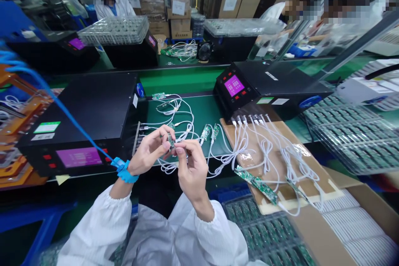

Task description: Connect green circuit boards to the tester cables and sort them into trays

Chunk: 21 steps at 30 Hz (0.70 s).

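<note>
Between the fingertips of my left hand [152, 149] is a small green circuit board [170, 141], partly covered by the fingers. My right hand [192, 164] pinches at the board's right edge, where a white cable end seems to sit; the fingers hide most of it. A blue strap with a coiled cord [124, 170] is around my left wrist. White cables [183, 110] lie looped behind my hands, some with green boards [205, 133] on their ends. A longer green board [257, 185] rests at the right on a brown board [226, 129].
Black boxes with purple screens stand left [77, 112] and right [274, 83], cables plugged into the right one. Clear trays of boards [352, 133] lie at the right and below [268, 232]. A carton [339, 241] holds white pieces. Co-workers [115, 4] sit across the bench.
</note>
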Motion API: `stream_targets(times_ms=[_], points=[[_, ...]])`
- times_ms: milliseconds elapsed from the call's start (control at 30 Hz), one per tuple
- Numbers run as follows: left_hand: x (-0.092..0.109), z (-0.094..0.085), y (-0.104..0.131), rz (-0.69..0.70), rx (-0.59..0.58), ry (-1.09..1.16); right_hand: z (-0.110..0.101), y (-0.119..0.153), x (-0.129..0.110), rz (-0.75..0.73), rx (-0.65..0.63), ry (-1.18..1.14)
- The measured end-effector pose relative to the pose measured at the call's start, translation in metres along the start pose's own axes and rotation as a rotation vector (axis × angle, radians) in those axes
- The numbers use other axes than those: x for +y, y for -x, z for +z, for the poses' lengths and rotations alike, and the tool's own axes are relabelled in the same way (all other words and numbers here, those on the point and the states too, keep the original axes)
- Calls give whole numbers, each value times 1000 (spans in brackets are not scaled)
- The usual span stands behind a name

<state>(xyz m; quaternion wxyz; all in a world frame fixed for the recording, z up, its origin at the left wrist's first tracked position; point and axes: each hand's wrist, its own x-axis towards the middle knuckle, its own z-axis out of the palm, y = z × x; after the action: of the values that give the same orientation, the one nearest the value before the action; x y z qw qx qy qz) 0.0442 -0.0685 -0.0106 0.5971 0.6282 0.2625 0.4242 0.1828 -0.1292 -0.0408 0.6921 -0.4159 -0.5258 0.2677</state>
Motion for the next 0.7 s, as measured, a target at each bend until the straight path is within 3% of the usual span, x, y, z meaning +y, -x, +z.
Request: stream_targets(times_ms=[267,433,700], points=[[0,4,-7,114,-71,19,0,-1,-3,-64,38,4],[-6,3,-9,113,-68,18,2,-2,-5,-120,39,41],[-11,2,-14,122,-49,11,-5,-7,4,114,15,-137]])
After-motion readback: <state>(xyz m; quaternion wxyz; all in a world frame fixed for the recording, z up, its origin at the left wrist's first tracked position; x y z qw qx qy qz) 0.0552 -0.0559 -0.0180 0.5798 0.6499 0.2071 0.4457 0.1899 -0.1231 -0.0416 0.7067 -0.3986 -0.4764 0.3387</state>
